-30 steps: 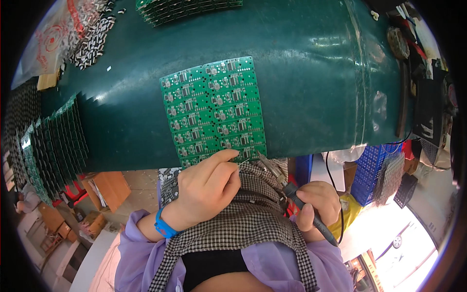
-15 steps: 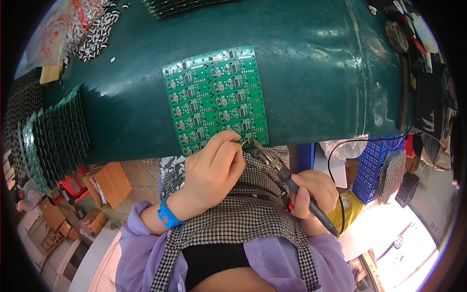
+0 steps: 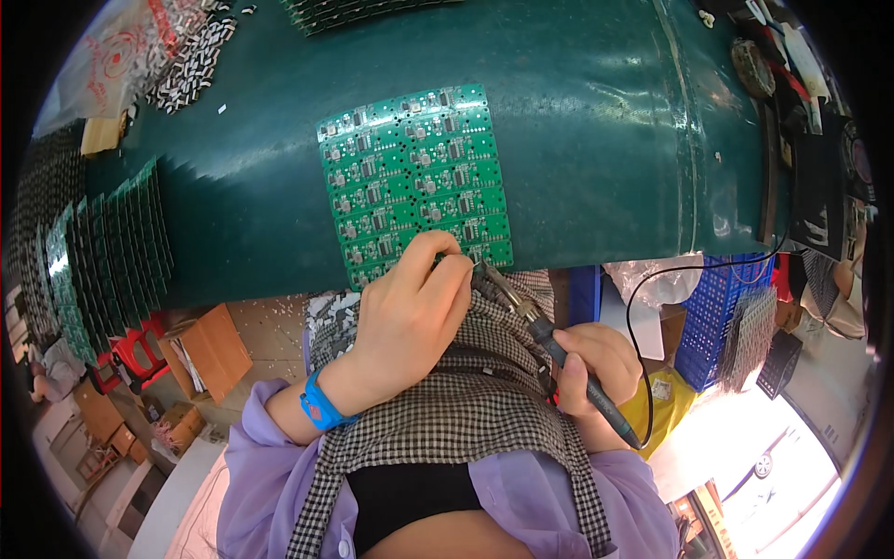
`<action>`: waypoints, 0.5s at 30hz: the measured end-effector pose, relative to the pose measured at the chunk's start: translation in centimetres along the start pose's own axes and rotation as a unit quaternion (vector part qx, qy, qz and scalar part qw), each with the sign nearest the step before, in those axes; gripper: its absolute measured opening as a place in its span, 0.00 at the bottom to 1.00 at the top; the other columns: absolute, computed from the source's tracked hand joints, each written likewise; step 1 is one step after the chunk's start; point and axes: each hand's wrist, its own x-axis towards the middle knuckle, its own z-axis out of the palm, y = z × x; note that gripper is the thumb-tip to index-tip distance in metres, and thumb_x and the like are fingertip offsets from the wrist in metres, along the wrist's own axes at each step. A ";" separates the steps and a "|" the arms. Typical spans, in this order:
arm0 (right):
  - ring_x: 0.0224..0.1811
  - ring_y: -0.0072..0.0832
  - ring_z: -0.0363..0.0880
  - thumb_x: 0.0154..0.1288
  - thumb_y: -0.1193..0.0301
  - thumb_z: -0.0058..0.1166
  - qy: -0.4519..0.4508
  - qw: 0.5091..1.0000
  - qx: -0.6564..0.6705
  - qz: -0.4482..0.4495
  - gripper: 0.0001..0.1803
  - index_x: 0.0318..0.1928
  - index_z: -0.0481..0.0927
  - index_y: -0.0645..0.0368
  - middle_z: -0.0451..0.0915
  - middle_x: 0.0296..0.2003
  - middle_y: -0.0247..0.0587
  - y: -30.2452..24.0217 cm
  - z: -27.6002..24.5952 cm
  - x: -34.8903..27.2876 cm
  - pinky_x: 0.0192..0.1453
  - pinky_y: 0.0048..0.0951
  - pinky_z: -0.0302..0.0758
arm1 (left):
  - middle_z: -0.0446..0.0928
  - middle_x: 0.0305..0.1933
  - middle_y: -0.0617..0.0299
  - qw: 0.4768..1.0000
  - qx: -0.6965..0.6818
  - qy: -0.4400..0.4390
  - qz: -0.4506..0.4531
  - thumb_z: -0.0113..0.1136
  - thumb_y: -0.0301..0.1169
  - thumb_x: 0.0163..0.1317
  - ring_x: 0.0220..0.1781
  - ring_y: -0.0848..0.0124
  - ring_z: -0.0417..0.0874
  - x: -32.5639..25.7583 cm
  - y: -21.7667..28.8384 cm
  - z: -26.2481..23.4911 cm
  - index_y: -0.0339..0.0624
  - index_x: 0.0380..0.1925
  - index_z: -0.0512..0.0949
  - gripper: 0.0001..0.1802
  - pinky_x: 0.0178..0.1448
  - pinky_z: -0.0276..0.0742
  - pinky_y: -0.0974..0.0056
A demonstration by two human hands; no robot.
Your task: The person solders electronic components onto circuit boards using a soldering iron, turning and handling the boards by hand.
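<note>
A green circuit board panel (image 3: 416,177), divided into many small repeated boards with chips and round holes, lies flat on the dark green table in front of me. My left hand (image 3: 410,303) is closed over its near edge, thumb and finger pinching what looks like a thin wire; the palm hides part of the panel. In my right hand (image 3: 601,368) a soldering iron (image 3: 549,337) is gripped by its dark handle. Its tip points up and left, meeting the panel's near right corner beside my left fingertips. Whether the tip touches the board cannot be made out.
Stacked circuit panels (image 3: 116,252) stand at the left, more (image 3: 363,11) at the far edge. Small black-and-white parts (image 3: 194,67) lie by a plastic bag (image 3: 116,61). The iron's black cord (image 3: 643,317) loops right, past a blue crate (image 3: 722,317). Tools (image 3: 801,65) lie far right.
My left hand has shifted slightly up and right, closer to the iron's tip. The iron and my right hand have moved slightly left. The panel sits almost unchanged.
</note>
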 end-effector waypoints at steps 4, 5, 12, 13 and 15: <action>0.18 0.33 0.78 0.50 0.74 0.55 0.003 1.000 -0.021 -0.007 0.08 0.31 0.81 0.66 0.79 0.21 0.44 -0.4 -0.2 -0.1 0.22 0.30 0.76 | 0.74 0.39 0.58 1.000 -0.003 -0.003 -0.014 0.63 0.19 0.52 0.26 0.66 0.78 -0.2 0.0 -0.4 0.37 0.33 0.77 0.08 0.28 0.74 0.64; 0.18 0.33 0.78 0.50 0.74 0.55 0.003 1.000 -0.022 -0.007 0.08 0.31 0.81 0.66 0.79 0.21 0.44 -0.5 -0.3 -0.2 0.22 0.30 0.76 | 0.74 0.39 0.58 1.000 -0.005 -0.002 -0.013 0.63 0.19 0.52 0.26 0.66 0.78 -0.3 -0.1 -0.8 0.37 0.33 0.77 0.08 0.28 0.74 0.64; 0.18 0.35 0.75 0.63 0.65 0.48 0.071 0.995 -0.076 0.002 0.15 0.32 0.76 0.67 0.77 0.20 0.48 -0.2 -0.7 -1.3 0.23 0.32 0.72 | 0.76 0.26 0.62 0.973 0.013 0.181 -0.140 0.65 0.18 0.51 0.26 0.73 0.74 -2.8 -3.3 -5.6 0.37 0.28 0.80 0.05 0.28 0.67 0.70; 0.20 0.35 0.76 0.60 0.66 0.53 0.074 0.995 -0.071 0.009 0.13 0.34 0.77 0.67 0.78 0.23 0.48 -0.2 -0.7 -1.1 0.24 0.31 0.74 | 0.74 0.25 0.65 0.954 0.112 0.231 -0.154 0.66 0.21 0.54 0.24 0.78 0.70 -3.0 -4.1 -6.7 0.38 0.28 0.78 0.04 0.26 0.63 0.73; 0.23 0.34 0.78 0.58 0.67 0.57 0.073 0.995 -0.067 0.013 0.13 0.36 0.79 0.67 0.79 0.26 0.48 -0.3 -0.5 -0.2 0.26 0.30 0.75 | 0.73 0.25 0.70 0.884 0.216 0.370 -0.185 0.65 0.25 0.59 0.24 0.85 0.66 -3.0 -6.6 -9.8 0.39 0.30 0.78 0.04 0.25 0.60 0.77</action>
